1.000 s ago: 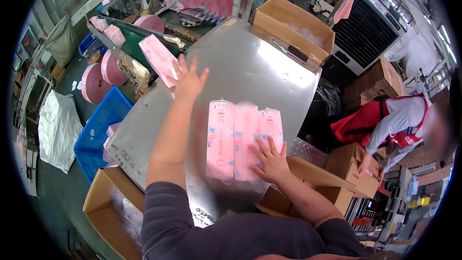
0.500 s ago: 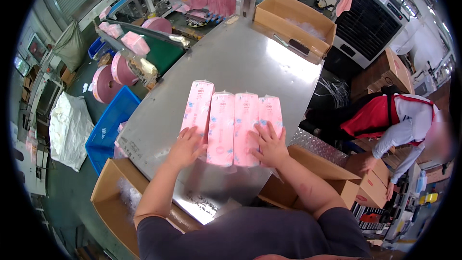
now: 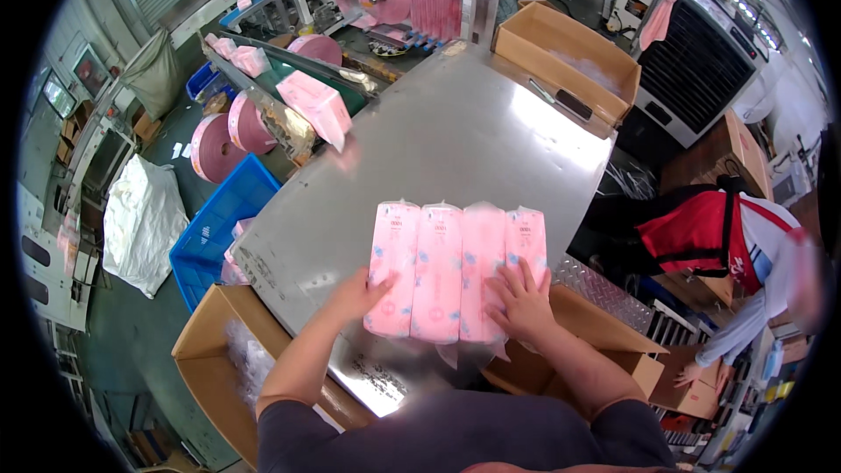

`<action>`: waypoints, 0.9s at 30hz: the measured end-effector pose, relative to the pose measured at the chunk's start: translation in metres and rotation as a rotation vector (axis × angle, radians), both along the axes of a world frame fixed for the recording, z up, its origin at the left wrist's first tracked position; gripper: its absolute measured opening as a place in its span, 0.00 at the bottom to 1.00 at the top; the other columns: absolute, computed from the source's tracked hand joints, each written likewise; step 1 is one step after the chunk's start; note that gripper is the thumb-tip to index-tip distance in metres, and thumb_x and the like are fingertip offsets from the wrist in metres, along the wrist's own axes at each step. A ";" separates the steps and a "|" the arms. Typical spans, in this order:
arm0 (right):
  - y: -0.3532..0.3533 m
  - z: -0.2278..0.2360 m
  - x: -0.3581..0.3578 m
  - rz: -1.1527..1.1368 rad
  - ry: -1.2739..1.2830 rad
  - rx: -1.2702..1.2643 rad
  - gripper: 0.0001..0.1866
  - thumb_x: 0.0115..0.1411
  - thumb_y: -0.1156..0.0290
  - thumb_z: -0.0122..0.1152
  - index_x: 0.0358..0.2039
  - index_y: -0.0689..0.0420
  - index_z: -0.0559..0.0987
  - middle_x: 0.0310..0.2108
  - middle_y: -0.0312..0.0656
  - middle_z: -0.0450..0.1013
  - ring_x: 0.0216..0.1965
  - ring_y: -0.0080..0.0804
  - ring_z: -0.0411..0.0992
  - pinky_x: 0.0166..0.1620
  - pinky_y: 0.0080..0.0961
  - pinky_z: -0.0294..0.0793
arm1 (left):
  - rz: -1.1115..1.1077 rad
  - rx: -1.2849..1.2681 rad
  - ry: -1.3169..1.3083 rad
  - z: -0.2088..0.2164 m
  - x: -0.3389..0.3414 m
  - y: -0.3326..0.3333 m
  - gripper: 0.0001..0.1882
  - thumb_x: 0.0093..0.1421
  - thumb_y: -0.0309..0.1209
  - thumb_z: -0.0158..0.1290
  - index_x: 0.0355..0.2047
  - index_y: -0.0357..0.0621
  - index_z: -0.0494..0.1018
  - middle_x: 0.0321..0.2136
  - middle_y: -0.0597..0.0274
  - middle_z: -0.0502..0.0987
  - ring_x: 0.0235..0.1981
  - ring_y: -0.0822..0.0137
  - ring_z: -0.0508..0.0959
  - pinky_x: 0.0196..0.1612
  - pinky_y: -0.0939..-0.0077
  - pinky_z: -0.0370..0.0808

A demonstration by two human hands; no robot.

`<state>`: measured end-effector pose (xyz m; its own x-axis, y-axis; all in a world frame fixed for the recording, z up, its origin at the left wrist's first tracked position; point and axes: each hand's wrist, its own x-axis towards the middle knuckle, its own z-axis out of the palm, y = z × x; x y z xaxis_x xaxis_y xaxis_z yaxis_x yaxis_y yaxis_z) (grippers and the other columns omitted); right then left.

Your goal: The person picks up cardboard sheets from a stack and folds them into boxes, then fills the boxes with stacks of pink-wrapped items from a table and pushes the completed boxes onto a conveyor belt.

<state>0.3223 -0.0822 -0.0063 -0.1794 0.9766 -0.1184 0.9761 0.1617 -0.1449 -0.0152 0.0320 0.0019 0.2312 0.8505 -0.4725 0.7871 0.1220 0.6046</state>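
Several pink film-wrapped tissue packs (image 3: 437, 271) with blue prints lie side by side in an even row near the front of the metal table (image 3: 420, 140). My left hand (image 3: 361, 296) grips the row's left side, its thumb on top of the outer pack and its other fingers mostly hidden. On the right end, my right hand (image 3: 523, 300) presses with spread fingers over the top and outer side. The row is clamped between both hands, with loose film hanging from its near end. Another pink pack (image 3: 315, 107) tilts off the end of the green conveyor (image 3: 355, 98).
Open cardboard boxes stand at front left (image 3: 197, 333), front right (image 3: 604, 355) and far right (image 3: 561, 39). A blue crate (image 3: 197, 254) sits left of the table. At right, a person in a red vest (image 3: 692, 232) bends over a carton (image 3: 696, 392). A black-fronted cooler (image 3: 696, 52) stands behind.
The leftmost pack, which stuck out at the far end, is now level with the others. The row has come slightly nearer to me. On the conveyor, a pack has advanced to the table.
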 end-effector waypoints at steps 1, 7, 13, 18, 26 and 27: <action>-0.001 0.000 -0.002 -0.006 0.009 0.011 0.30 0.61 0.43 0.50 0.62 0.38 0.68 0.68 0.39 0.54 0.72 0.55 0.41 0.61 0.80 0.37 | 0.025 -0.001 0.083 0.016 0.008 0.021 0.41 0.58 0.61 0.53 0.57 0.36 0.66 0.47 0.41 0.77 0.52 0.46 0.77 0.55 0.60 0.72; -0.004 0.009 0.022 -0.301 0.349 0.246 0.38 0.60 0.59 0.61 0.67 0.56 0.59 0.65 0.59 0.55 0.66 0.58 0.55 0.63 0.59 0.57 | 0.161 0.723 0.263 0.033 0.077 0.175 0.42 0.59 0.60 0.52 0.63 0.44 0.60 0.66 0.48 0.59 0.72 0.50 0.47 0.66 0.39 0.55; 0.001 -0.032 0.059 -0.612 1.182 -0.086 0.47 0.63 0.74 0.59 0.70 0.65 0.37 0.62 0.57 0.60 0.56 0.39 0.69 0.57 0.32 0.70 | -0.246 0.639 0.472 -0.050 0.058 0.278 0.29 0.62 0.58 0.48 0.50 0.49 0.75 0.65 0.47 0.60 0.70 0.41 0.47 0.67 0.40 0.54; 0.018 -0.036 0.060 -0.760 1.639 -0.314 0.48 0.62 0.73 0.60 0.73 0.54 0.38 0.64 0.52 0.59 0.61 0.38 0.64 0.60 0.33 0.66 | -0.395 0.784 0.150 -0.040 -0.023 0.162 0.15 0.58 0.43 0.59 0.35 0.44 0.77 0.65 0.50 0.60 0.68 0.40 0.52 0.67 0.49 0.57; 0.020 -0.078 0.070 -0.723 1.879 -0.291 0.35 0.67 0.55 0.51 0.70 0.50 0.54 0.64 0.45 0.61 0.61 0.38 0.64 0.60 0.37 0.67 | 0.214 0.322 -0.394 -0.057 -0.093 0.010 0.32 0.67 0.37 0.50 0.69 0.46 0.54 0.66 0.58 0.60 0.64 0.55 0.64 0.66 0.57 0.60; 0.027 -0.073 0.067 -0.761 2.023 -0.373 0.33 0.68 0.53 0.51 0.68 0.51 0.57 0.62 0.44 0.63 0.60 0.37 0.65 0.60 0.36 0.68 | 0.555 0.096 -0.590 -0.077 -0.104 0.021 0.32 0.67 0.37 0.49 0.69 0.46 0.54 0.66 0.58 0.60 0.64 0.55 0.64 0.66 0.57 0.60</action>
<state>0.3888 -0.0553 -0.0791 0.0293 0.8846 -0.4653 -0.6409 -0.3407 -0.6879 -0.1195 0.0529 -0.0747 -0.0477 0.9449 -0.3239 0.1755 0.3271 0.9285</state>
